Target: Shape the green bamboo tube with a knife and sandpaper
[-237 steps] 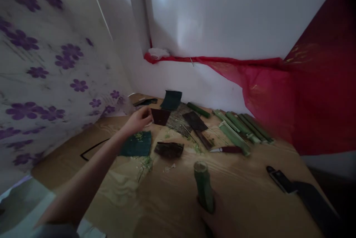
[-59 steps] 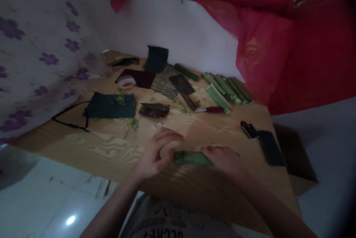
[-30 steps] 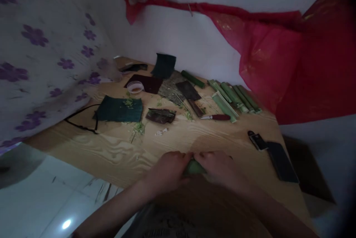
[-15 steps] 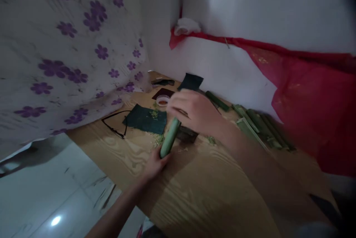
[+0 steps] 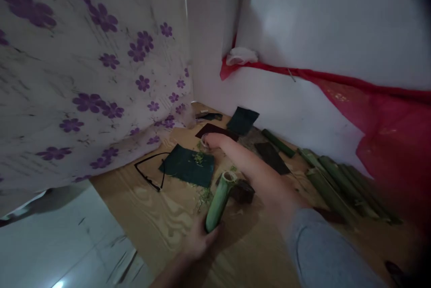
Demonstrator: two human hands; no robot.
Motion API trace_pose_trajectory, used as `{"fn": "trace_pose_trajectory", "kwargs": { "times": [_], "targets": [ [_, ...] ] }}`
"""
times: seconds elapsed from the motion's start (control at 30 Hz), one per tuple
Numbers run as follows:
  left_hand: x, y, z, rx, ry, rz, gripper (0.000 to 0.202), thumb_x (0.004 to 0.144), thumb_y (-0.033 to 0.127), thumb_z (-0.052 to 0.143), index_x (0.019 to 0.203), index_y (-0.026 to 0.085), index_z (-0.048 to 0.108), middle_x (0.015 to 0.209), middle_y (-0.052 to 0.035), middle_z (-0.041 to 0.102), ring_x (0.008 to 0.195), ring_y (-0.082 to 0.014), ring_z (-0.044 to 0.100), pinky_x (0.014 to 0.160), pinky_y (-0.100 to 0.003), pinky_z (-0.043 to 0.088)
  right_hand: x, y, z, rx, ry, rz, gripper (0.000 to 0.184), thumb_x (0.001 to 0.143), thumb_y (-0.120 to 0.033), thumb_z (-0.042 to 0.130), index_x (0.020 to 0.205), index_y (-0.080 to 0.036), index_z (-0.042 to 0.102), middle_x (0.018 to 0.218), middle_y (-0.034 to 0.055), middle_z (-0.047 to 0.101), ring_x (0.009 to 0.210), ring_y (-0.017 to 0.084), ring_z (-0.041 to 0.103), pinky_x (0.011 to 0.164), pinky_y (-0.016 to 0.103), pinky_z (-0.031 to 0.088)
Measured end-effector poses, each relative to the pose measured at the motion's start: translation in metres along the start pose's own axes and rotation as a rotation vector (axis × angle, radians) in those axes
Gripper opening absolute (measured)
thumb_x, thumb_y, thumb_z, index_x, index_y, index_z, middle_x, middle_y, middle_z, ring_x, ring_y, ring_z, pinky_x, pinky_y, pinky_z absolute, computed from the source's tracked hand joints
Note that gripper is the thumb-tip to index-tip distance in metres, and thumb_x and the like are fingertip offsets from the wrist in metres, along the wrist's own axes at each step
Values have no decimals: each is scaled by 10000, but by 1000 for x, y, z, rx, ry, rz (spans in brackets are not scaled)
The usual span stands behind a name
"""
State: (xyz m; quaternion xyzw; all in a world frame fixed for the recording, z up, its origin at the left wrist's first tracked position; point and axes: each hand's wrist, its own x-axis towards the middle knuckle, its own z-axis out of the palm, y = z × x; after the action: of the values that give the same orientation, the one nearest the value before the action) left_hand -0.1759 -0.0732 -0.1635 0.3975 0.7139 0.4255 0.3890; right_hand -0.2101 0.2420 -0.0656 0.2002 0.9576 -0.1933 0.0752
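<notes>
The left hand (image 5: 199, 244) is clamped around a green bamboo tube (image 5: 218, 203), tilted with its open end toward one o'clock, above the wooden tabletop (image 5: 158, 225). The right hand (image 5: 215, 141) stretches toward twelve o'clock, at a small clear dish (image 5: 204, 141); whether it grips, I can't tell. A dark green sheet (image 5: 187, 166) lies just below; cut bamboo lengths (image 5: 336, 184) sit toward three o'clock.

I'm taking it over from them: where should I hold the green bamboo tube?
Wrap your fingers around the middle of the green bamboo tube, coming from its left in this view. The left hand covers the lower end, the hollow top is open, and the right forearm lies close on the other side. Its round body should suit a wrapped grip.
</notes>
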Motion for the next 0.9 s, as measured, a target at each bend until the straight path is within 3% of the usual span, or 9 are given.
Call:
{"fn": "trace_pose_trajectory", "kwargs": {
  "times": [0.1,0.23,0.43,0.63,0.77,0.9],
  "targets": [
    [0,2,-1,28,-49,55,491,730,525,625,1021,133,675,859,-78,652,833,-243,579,799,-363,486,13,7,3,-25,-95,-8,316,974,-344,586,1229,-157,602,1271,77,610,1078,223,636,928,415,542],
    [1,6,-2,7,-101,92,482,776,526,604,1041,129,671,858,-70,648,812,-227,575,761,-334,485,14,15,2,-7,-70,-6,340,958,-361,609,1238,-168,598,1272,83,612,1077,230,636,907,426,557],
    [2,7,-2,14,-74,71,408,779,517,614,924,139,657,762,-41,588,721,-187,527,655,-287,451,-7,20,2,126,151,22,318,965,-361,598,1217,-168,607,1258,82,618,1073,225,637,914,430,550],
    [4,9,-3,27,-74,165,334,794,470,602,883,151,647,750,-31,567,718,-179,507,662,-286,445,-28,13,1,413,415,41,138,817,-196,702,929,-151,634,957,47,670,930,184,625,881,350,499],
    [5,11,-2,31,-62,126,337,781,492,600,834,159,613,702,-15,522,669,-164,473,616,-278,419,-68,3,11,670,472,54,128,821,-245,644,920,-176,600,865,22,659,783,141,629,730,269,515],
    [7,12,-1,12,-68,84,364,781,516,593,866,162,596,682,-2,502,647,-159,469,582,-266,403,-141,-1,38,871,439,97,240,779,-398,661,908,-207,596,797,-20,626,571,97,559,550,231,471]
  ]
}}
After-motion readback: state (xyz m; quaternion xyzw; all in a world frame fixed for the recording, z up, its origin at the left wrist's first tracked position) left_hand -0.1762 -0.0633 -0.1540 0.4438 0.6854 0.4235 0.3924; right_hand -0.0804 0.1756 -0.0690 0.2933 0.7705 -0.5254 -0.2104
